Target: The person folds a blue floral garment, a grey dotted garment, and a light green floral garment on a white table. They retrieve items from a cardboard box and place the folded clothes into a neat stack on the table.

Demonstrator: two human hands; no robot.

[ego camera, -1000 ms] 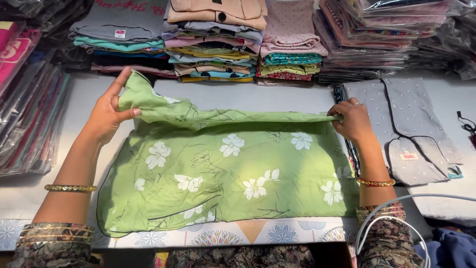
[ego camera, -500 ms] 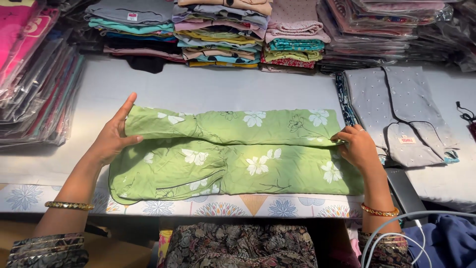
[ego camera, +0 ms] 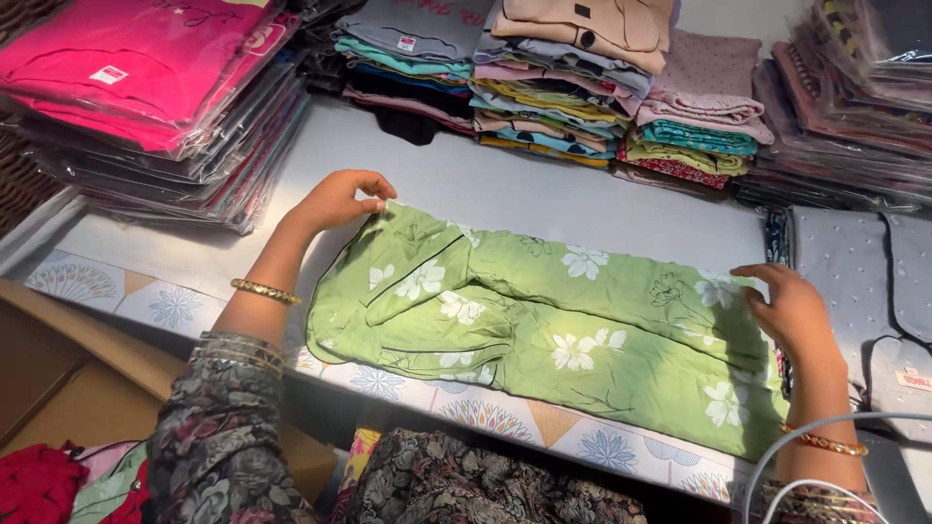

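My left hand pinches the top-left corner of the folded green floral garment — grip narrow. My right hand rests open on its right end. The garment lies flat across the counter.

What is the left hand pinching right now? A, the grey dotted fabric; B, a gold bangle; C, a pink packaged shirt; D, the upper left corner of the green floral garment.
D: the left hand grips the upper left corner of the green floral garment, which lies folded on the table.
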